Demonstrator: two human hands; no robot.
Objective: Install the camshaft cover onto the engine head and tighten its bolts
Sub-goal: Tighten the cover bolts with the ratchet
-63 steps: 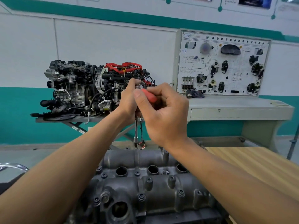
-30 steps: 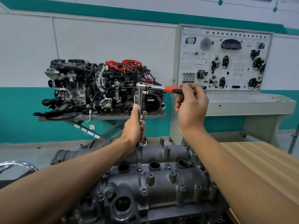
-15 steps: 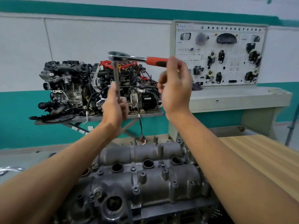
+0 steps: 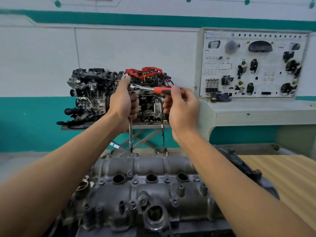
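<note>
Both arms reach over the camshaft cover (image 4: 150, 190), seated below my grip. Left hand (image 4: 122, 101) clenches the extension bar (image 4: 130, 134), tip at the cover's far edge. Right hand (image 4: 181, 108) grasps the ratchet's red handle (image 4: 161, 90). Beyond: engine stand (image 4: 95, 93).

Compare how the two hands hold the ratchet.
The left hand wraps the vertical extension bar just under the ratchet head; the right hand holds its orange handle out to the side. The left fist is closed tight; the right grips more loosely with the fingers. Both hold one tool.
</note>
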